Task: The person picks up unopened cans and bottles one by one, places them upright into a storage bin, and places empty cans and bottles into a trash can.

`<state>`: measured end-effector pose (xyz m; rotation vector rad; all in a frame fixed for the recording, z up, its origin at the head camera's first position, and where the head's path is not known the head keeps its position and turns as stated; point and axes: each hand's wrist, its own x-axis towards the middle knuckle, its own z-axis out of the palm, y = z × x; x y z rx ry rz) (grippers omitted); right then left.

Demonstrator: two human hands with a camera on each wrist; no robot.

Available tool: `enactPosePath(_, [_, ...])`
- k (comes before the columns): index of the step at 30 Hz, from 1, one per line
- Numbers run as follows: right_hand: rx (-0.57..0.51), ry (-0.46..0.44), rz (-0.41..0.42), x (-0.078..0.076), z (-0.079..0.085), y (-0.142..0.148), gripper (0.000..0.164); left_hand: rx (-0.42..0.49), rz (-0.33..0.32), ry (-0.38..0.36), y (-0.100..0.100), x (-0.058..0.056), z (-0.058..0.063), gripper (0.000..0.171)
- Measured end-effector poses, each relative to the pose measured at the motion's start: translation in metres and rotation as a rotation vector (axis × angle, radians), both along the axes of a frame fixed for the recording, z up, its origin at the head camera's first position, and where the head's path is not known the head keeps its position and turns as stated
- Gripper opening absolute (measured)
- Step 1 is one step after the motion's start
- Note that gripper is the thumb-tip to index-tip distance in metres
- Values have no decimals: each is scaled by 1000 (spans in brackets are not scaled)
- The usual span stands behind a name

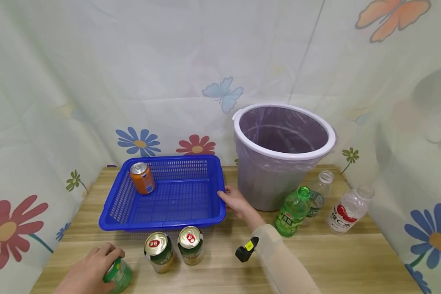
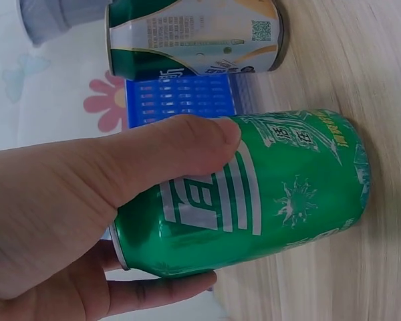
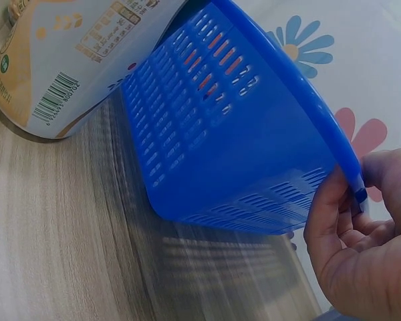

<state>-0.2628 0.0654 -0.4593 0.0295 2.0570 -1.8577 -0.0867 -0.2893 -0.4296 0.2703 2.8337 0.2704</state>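
Observation:
My left hand [image 1: 95,267] grips a green soda can [image 2: 281,194] at the table's front left, thumb and fingers around its upper part. In the left wrist view the can's base is close to the wood surface. With my right hand [image 1: 237,201] I pinch the right rim of a blue plastic basket [image 1: 169,224]. An orange can [image 1: 142,179] stands inside the basket's left end. Two green-and-gold cans [image 1: 159,253] stand in front of the basket, between it and me; one shows large beside the basket in the right wrist view.
A grey bin [image 1: 264,179] with a plastic liner stands behind and right of the basket. Beside it are a green plastic bottle [image 1: 292,212], a clear bottle [image 1: 317,192] and a clear bottle with a red-and-white label [image 1: 349,210]. A flowered curtain [image 1: 150,81] encloses the wooden table [image 1: 220,273].

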Motion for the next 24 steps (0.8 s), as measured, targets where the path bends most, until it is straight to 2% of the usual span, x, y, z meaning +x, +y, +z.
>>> enactPosePath(5, [-22,1,0,2,-1,-1,29,-4,5,-39,0,-2,2,54])
enactPosePath(15, [-14,-5,6,0,-1,0,32,6,0,-55,1,-4,4,54])
enactPosePath(24, [-35,0,7,0,-2,0,31,16,-41,-26,-1,-3,7,53])
